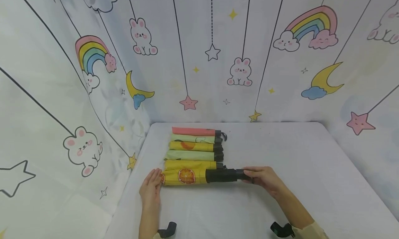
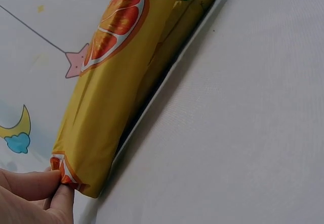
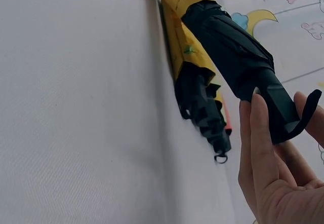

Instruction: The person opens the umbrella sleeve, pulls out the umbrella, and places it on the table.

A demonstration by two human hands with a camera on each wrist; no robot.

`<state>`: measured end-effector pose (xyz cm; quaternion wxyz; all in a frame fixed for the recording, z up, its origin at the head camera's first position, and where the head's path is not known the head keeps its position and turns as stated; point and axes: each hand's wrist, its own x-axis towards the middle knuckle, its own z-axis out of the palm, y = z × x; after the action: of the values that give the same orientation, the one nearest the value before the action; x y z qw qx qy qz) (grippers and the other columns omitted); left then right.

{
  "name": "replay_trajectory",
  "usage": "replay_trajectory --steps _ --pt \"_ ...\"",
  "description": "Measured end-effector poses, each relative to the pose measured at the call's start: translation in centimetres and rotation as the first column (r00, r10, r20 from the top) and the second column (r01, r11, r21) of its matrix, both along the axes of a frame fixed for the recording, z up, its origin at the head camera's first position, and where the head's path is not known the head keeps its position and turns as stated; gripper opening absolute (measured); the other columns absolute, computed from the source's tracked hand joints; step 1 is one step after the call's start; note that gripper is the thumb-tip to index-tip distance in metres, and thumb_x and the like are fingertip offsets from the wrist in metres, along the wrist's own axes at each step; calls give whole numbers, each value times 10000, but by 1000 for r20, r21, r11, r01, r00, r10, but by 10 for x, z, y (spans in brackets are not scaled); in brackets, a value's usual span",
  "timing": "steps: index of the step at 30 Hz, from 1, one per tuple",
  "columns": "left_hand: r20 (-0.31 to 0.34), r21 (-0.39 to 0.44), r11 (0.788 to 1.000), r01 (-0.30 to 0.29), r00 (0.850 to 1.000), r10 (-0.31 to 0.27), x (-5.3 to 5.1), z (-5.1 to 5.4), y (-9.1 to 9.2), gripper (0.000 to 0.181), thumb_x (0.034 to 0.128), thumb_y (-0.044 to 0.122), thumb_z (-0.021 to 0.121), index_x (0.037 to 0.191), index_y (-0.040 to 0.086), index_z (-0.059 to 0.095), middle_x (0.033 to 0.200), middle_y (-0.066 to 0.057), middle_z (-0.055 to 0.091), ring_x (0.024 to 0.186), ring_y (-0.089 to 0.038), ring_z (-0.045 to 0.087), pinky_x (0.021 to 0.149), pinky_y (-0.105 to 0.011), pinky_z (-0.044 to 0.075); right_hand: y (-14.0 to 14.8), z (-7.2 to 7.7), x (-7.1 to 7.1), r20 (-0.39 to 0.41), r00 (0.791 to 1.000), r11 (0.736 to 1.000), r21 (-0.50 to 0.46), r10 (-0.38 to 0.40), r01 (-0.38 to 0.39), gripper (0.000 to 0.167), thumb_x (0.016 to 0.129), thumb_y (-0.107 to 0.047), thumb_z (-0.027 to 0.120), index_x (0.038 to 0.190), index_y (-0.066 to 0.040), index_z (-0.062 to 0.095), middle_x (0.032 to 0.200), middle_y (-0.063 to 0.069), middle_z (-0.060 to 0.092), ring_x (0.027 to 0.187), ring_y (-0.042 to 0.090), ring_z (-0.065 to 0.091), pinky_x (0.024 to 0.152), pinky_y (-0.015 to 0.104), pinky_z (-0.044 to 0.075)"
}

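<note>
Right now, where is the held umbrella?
In the head view, the held umbrella is low centre, between left hand and right hand, beside the row's nearest yellow umbrella.

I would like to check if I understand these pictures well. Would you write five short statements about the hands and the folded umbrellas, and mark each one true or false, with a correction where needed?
1. The right hand grips a black handle. True.
2. The left hand touches nothing. False: it pinches the end of a yellow cover printed with orange slices.
3. The held umbrella is wholly inside this cover. False: a black part sticks out toward the right hand.
4. In the row beyond it, the red cover lies farthest from the person. True.
5. The row's black ends point to the person's left. False: they point right.
</note>
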<state>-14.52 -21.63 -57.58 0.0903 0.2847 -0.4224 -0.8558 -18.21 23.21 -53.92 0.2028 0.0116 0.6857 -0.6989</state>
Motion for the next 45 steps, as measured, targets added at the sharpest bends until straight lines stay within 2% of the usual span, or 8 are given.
replay_trajectory --steps 14,23,34,45 --pt "7 14 1000 12 1000 -13 0 2 -4 585 1051 -44 545 1602 72 387 1603 -118 472 1398 -158 544 1127 -257 470 8 3 9 11 1000 1000 7 -14 14 431 938 -187 796 1273 69 708 1364 223 632 1080 274 734 988 374 601" --pt "-5 27 1000 10 1000 -10 -2 -4 -5 600 1046 -58 546 1608 63 372 1604 -129 470 1397 -174 548 1112 -249 482 15 3 12 -11 1000 1000 5 -11 11 435 946 -175 784 1270 100 693 1342 224 645 1079 272 731 987 383 601" --pt "-2 29 1000 6 1000 -6 -1 -6 -7 594 1051 -48 546 1608 68 375 1605 -126 466 1396 -169 548 1125 -256 470 24 4 16 7 999 999 -15 -35 35 402 953 -137 770 1269 98 694 1321 198 659 1072 260 732 985 385 603" --pt "1 54 998 14 1000 -14 0 -5 -5 601 1037 -77 546 1601 58 388 1593 -131 479 1382 -171 562 1140 -273 459 37 7 19 -1 1000 999 -36 -12 12 385 966 -132 755 1280 83 695 1347 172 646 1110 249 718 1004 397 592"
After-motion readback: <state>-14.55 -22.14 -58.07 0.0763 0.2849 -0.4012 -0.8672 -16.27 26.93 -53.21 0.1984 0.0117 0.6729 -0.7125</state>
